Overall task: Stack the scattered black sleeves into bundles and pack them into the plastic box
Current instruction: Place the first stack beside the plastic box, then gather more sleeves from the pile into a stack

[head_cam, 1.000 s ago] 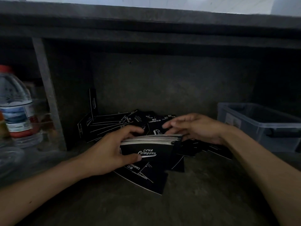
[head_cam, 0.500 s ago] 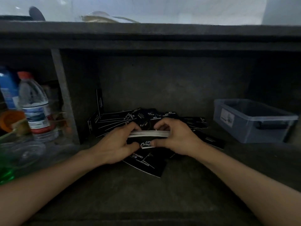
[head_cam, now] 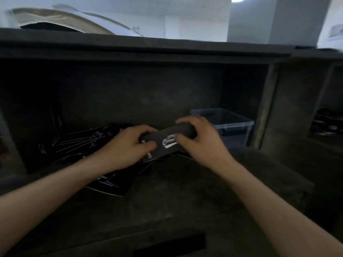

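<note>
holding one bundle [head_cam: 167, 141] w/ both hands, approx mid-frame, looks lifted clear of the shelf [head_cam: 185, 201]. it sits just left of the box [head_cam: 235, 136] and nearer the camera. left hand [head_cam: 126, 149] grips the bundle's left end, fingers [head_cam: 144, 129] curled over the top edge, thumb on the printed face. right hand [head_cam: 202, 140] grips the right end the same way: fingers wrapped over the top, thumb pressing beside the white logo. both are closed firmly round the stack, nothing else in either. bundle is tilted, right end higher and toward the box. pic is blurry, so can't count the sleeves in it or tell if the edges are squared.

progress, judging from this: early to mid. one bundle is formed and in hand but not packed yet. box looks empty as far as its clear wall shows, tho the inside is dim, so not certain. plenty of loose sleeves [head_cam: 83, 141] lie fanned out at the back-left of the shelf, w/ a few more nearer the front under the left forearm.

left to do: get this bundle into the box, then gather the rest into more bundles & pack those too. prob several more rounds, given the size of the pile.
</note>
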The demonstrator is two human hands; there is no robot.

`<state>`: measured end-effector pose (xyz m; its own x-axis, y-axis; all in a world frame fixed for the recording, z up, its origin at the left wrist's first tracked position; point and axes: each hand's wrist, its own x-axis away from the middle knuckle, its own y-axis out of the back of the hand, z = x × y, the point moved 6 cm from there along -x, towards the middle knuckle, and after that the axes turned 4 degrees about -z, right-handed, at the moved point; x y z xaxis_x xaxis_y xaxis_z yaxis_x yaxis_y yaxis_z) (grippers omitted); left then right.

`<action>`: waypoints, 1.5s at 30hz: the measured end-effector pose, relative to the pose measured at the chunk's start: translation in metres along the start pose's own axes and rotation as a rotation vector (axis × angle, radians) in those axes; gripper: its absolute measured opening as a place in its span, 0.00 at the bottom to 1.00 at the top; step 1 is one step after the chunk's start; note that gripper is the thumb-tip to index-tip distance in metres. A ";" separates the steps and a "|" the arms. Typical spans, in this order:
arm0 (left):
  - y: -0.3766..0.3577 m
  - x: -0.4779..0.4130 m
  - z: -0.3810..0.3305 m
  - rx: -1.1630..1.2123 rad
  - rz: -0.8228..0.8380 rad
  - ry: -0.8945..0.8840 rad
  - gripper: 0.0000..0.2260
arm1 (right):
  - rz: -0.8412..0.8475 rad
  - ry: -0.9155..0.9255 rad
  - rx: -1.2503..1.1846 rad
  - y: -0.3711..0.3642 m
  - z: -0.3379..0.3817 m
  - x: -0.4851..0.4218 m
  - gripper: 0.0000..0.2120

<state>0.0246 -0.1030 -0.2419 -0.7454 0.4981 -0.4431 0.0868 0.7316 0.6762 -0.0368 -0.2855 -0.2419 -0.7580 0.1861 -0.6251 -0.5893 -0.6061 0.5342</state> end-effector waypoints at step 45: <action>0.042 0.003 0.175 -0.538 0.105 0.051 0.43 | 0.377 0.278 0.260 -0.183 -0.001 -0.065 0.41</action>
<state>0.1413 0.0106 -0.3177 -0.7833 0.5224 -0.3368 -0.1774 0.3315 0.9266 0.1207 -0.1875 -0.2999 -0.8487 -0.2406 -0.4710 -0.3669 -0.3736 0.8519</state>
